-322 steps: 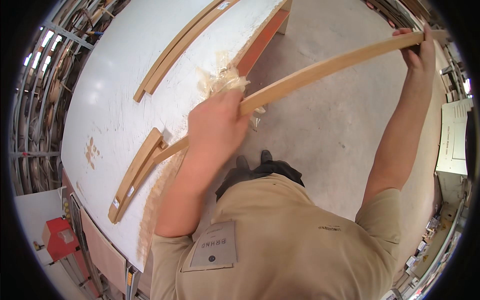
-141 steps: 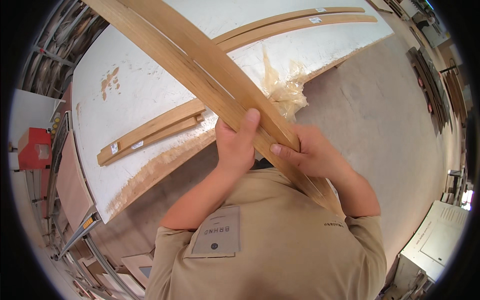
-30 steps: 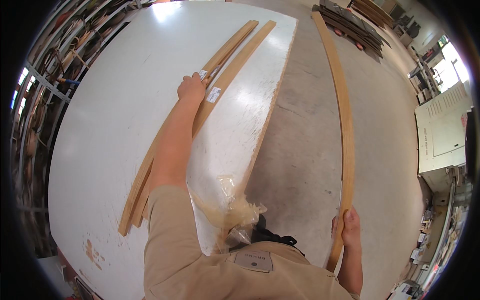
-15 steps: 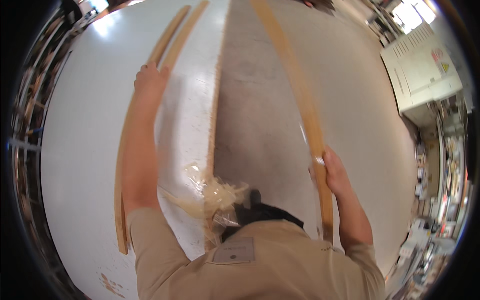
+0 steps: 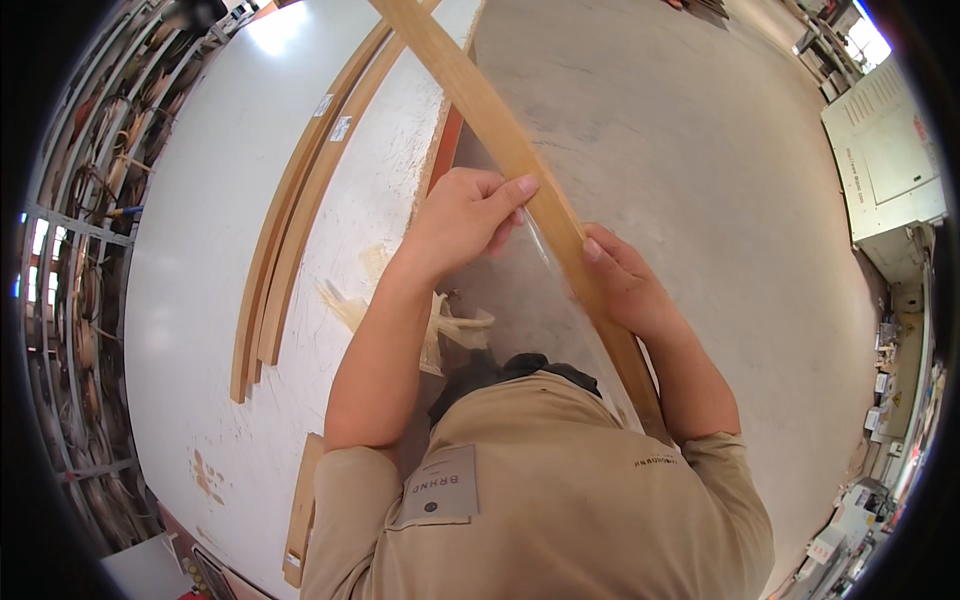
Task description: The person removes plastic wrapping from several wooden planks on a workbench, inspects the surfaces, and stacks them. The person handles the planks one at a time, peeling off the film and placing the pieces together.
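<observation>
A long wooden board (image 5: 480, 105) slants from the top of the view down to my right side, held off the table. My right hand (image 5: 630, 285) grips its right edge, thumb on top. At the board's left edge my left hand (image 5: 465, 215) is closed, thumb tip against the wood and fingers curled below. From those fingers a loose strip of clear plastic film (image 5: 548, 250) runs down along the board toward my waist; exactly how it is pinched is partly hidden. Two or more similar wooden boards (image 5: 290, 190) lie side by side on the white table (image 5: 200, 290) to my left.
Crumpled yellowish film (image 5: 450, 325) hangs over the table's near right edge. Another short length of wood (image 5: 302, 505) lies by my left elbow. A storage rack (image 5: 85, 300) lines the far left. Concrete floor (image 5: 740, 250) spreads to the right, toward a pale machine cabinet (image 5: 885, 150).
My left hand has left the boards on the table and come over to the held board's left edge. The held board now slants more to the left at its far end.
</observation>
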Tool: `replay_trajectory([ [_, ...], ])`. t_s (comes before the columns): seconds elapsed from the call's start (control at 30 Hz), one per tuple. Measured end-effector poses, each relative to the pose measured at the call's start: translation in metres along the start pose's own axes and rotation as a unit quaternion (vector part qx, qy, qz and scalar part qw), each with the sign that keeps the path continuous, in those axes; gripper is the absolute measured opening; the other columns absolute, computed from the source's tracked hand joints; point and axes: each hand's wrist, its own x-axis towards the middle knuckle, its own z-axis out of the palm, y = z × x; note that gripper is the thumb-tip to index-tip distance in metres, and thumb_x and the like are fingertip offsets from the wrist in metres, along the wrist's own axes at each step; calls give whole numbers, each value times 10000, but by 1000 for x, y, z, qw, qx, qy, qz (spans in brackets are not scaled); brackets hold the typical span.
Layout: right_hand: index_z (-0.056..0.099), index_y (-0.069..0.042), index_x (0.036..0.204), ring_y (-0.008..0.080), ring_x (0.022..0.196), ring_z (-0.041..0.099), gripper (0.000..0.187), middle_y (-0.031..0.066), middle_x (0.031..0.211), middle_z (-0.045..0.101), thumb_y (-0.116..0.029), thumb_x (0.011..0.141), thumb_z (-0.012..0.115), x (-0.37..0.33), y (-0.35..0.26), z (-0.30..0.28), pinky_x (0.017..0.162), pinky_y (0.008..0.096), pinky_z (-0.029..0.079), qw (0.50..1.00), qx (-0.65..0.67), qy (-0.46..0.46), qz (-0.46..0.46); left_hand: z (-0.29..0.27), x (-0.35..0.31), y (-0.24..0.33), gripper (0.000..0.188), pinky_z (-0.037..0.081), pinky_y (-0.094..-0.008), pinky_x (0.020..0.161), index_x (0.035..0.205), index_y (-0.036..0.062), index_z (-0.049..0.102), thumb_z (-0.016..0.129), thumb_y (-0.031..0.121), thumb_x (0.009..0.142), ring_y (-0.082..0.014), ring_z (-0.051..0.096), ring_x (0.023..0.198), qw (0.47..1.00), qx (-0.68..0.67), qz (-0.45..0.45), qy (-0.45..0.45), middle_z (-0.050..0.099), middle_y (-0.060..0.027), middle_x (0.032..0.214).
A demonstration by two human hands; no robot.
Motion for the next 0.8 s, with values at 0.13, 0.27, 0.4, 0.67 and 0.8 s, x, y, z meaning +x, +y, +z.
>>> replay_trajectory([
  [0.13, 570, -40, 1365, 75, 745, 535, 439, -13, 870, 592, -389, 1130, 444, -14, 7, -12, 682, 258, 461, 1000, -2, -11, -22, 23, -9, -4, 490, 433, -271, 495, 694, 24, 634, 658, 375, 1037, -99, 562, 536, 999, 5, 20, 42, 574, -1, 594],
  [0.27, 568, -46, 1377, 71, 801, 543, 436, -20, 919, 595, -385, 1134, 440, -28, 6, -13, 731, 254, 470, 999, -25, 11, -33, 50, -22, -1, 405, 452, -358, 540, 747, 7, 646, 651, 300, 1028, -200, 585, 565, 957, 175, 177, 149, 574, -81, 594],
  [0.4, 571, -48, 1373, 81, 843, 549, 424, -22, 960, 597, -373, 1138, 433, -35, 10, -17, 789, 263, 480, 996, -37, 20, -82, 75, -35, 13, 312, 462, -425, 561, 756, 20, 639, 672, 237, 977, -355, 592, 602, 889, 287, 305, 184, 586, -136, 636],
  [0.67, 597, -48, 1146, 136, 797, 556, 495, 20, 858, 607, -491, 1121, 378, -11, -3, -92, 761, 318, 467, 976, -124, 153, -90, 116, -95, 34, 186, 369, -383, 497, 760, 48, 632, 804, 107, 797, -260, 509, 553, 777, 360, 515, 28, 543, -73, 684],
  [0.8, 603, -69, 1117, 130, 759, 557, 496, 4, 816, 595, -520, 1108, 397, -2, -6, -153, 741, 301, 465, 950, -186, 241, -70, 105, -129, 28, 240, 391, -353, 497, 761, 33, 634, 795, 182, 857, -253, 529, 554, 785, 329, 523, 37, 561, -70, 668],
])
